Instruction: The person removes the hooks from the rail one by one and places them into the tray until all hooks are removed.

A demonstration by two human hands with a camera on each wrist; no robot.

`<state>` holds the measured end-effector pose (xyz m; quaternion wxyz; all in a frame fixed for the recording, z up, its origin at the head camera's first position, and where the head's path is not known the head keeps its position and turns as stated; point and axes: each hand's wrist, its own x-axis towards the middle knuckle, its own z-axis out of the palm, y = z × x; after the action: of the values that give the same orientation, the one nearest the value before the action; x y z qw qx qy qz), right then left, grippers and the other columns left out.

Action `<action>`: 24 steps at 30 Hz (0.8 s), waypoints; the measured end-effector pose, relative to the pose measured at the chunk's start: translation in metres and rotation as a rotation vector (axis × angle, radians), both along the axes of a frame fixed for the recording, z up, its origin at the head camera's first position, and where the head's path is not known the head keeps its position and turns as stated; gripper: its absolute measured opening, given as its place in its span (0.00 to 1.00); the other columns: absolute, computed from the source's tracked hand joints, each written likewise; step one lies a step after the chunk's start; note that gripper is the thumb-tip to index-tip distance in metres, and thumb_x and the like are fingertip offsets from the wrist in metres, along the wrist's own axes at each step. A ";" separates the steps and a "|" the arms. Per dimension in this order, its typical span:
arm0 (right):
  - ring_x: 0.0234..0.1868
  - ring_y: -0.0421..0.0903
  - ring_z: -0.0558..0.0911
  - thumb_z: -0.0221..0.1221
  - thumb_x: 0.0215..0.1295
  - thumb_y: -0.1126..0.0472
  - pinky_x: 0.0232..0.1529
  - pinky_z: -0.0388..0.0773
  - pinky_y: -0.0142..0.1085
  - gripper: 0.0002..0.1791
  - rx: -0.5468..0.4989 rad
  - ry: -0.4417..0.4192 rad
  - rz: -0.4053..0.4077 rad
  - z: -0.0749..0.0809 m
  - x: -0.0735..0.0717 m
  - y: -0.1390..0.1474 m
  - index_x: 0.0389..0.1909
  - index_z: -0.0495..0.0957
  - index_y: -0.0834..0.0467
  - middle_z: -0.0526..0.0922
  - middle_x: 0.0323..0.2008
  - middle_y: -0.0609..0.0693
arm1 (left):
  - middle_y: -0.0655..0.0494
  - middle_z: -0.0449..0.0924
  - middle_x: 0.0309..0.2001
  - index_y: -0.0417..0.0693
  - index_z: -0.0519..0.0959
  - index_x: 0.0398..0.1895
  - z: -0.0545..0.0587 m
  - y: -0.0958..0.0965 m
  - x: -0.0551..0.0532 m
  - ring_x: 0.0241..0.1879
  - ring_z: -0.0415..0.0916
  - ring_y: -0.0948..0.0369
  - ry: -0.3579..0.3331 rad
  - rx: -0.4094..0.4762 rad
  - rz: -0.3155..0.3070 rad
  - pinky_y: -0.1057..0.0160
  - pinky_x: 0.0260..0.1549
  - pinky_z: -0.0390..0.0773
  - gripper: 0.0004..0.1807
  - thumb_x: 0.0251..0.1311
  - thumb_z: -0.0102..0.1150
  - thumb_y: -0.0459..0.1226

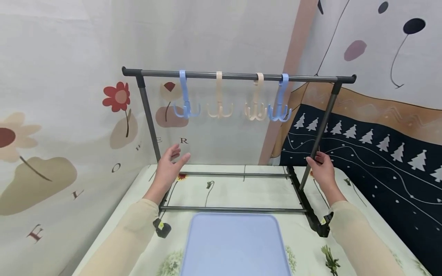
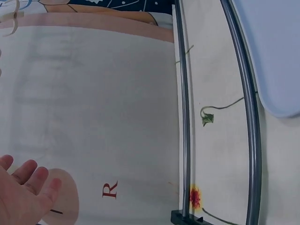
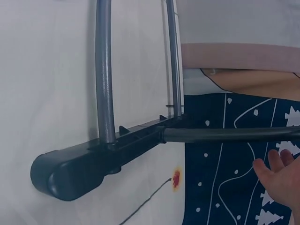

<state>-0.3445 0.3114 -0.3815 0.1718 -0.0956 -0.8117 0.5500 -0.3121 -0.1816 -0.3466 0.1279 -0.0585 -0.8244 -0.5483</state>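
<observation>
A dark grey metal garment rack (image 1: 238,76) stands on the table, with plastic multi-prong hooks hanging from its top bar. A blue hook (image 1: 185,94) is leftmost, then a beige hook (image 1: 219,94), another beige hook (image 1: 256,97) and a second blue hook (image 1: 281,97) close beside it. My left hand (image 1: 169,168) is raised near the lower left post (image 1: 149,119), fingers loosely bent, holding nothing. Beside the right post (image 1: 322,122) is my right hand (image 1: 322,170), its fingers apart and not wrapped round the post; the right wrist view shows the hand (image 3: 281,180) below the post.
A light blue tray (image 1: 236,245) lies in front of the rack on the flower-printed tablecloth (image 1: 345,218). Two lower crossbars join the black feet (image 1: 310,214). Printed curtains (image 1: 221,34) hang behind and at both sides.
</observation>
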 end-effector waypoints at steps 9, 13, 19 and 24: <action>0.58 0.51 0.72 0.52 0.76 0.51 0.46 0.72 0.31 0.30 -0.038 0.014 -0.077 -0.010 -0.007 0.002 0.72 0.60 0.61 0.69 0.66 0.60 | 0.47 0.62 0.72 0.50 0.54 0.77 0.002 0.007 0.002 0.72 0.57 0.52 -0.041 0.181 -0.013 0.50 0.68 0.60 0.41 0.69 0.56 0.54; 0.45 0.41 0.74 0.53 0.75 0.50 0.38 0.72 0.27 0.27 -0.002 0.006 -0.127 -0.015 -0.004 0.007 0.67 0.67 0.62 0.74 0.59 0.58 | 0.47 0.64 0.70 0.49 0.56 0.77 0.004 0.014 -0.001 0.71 0.59 0.53 -0.024 0.225 -0.015 0.52 0.68 0.60 0.39 0.69 0.56 0.53; 0.38 0.33 0.74 0.57 0.73 0.49 0.35 0.72 0.24 0.26 -0.020 0.025 -0.162 -0.019 -0.005 0.008 0.63 0.71 0.61 0.78 0.48 0.47 | 0.47 0.67 0.68 0.47 0.59 0.75 0.015 0.018 -0.005 0.68 0.62 0.53 0.038 0.221 0.008 0.54 0.67 0.62 0.38 0.69 0.56 0.54; 0.35 0.34 0.75 0.60 0.70 0.48 0.33 0.73 0.23 0.25 -0.059 0.044 -0.157 -0.020 -0.011 0.002 0.60 0.74 0.60 0.77 0.37 0.36 | 0.47 0.68 0.67 0.47 0.60 0.74 0.027 0.014 -0.011 0.67 0.63 0.54 0.070 0.226 0.035 0.55 0.67 0.63 0.37 0.69 0.56 0.53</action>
<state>-0.3556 0.3136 -0.4017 0.2293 -0.1519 -0.7811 0.5606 -0.3228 -0.1676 -0.3192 0.1719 -0.0482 -0.7533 -0.6330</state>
